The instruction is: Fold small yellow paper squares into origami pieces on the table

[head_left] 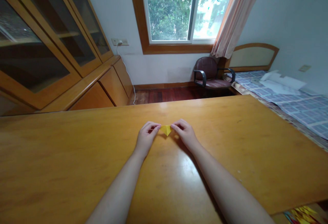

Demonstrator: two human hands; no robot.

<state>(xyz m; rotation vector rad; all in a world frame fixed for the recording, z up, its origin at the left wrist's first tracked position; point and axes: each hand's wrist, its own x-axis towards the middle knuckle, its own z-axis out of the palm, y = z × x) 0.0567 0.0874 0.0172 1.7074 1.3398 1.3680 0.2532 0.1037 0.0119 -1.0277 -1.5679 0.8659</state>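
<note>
A small piece of folded yellow paper [167,130], shaped like a triangle with its point towards me, is stretched between my two hands over the table. My left hand [148,135] pinches its left corner between thumb and fingers. At the opposite corner, my right hand [186,134] grips the paper the same way. A crease seems to run down the paper's middle. The fingertips cover both of its upper corners.
The wide wooden table [77,162] spreads under both arms. Beyond its far edge stand a maroon armchair [207,71] and a bed [302,104]. A glass-door cabinet [102,87] lines the left. Yellow scraps [304,213] lie at the lower right corner, below the tabletop.
</note>
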